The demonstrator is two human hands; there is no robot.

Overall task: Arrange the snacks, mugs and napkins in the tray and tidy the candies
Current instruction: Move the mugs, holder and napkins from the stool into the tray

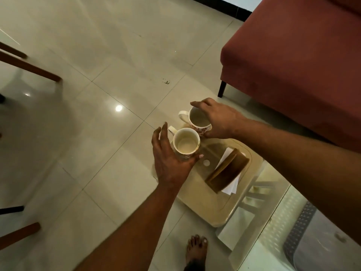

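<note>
Tray (195,194): translucent beige plastic, a rounded rectangle with a raised rim, lying on a glass table (273,237).
Near mug (186,142): glossy cream ceramic, cylindrical, with faint floral print and its handle pointing away; at the tray's far left corner.
Far mug (198,119): same make, red floral print on the wall, handle to the left; at the tray's far edge, just beside the near mug.
Left hand (168,163): reaches in from the left and cups the near mug, thumb curled round its near side.
Right hand (218,118): arches over the far mug, fingers on the far rim and thumb low on the wall, gripping it.
Contact with tray: cannot be judged for either mug.
Napkin holder (227,169): brown wood, curved top, upright in the tray with white folded napkins (231,187).
</note>
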